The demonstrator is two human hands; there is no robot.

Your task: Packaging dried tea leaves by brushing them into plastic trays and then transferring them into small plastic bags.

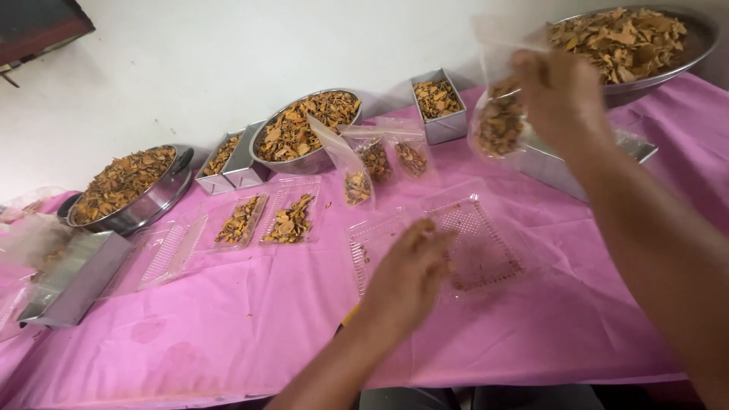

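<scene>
While the right hand (558, 95) pinched a clear plastic bag (497, 114) of dried orange-brown chips by its upper edge, above the bench's (228, 326) far right corner, the left hand (410, 273) hovered with fingers loosely curled and holding nothing over an open clear clamshell tray (448, 247) near the front edge. That bag looked light, limp and slippery, its chips brittle; the top film seemed the safest place to grip. Counted: three round metal bowls, three small filled bags standing mid-bench, three rectangular metal tins holding chips, and two filled tray halves at the left.
</scene>
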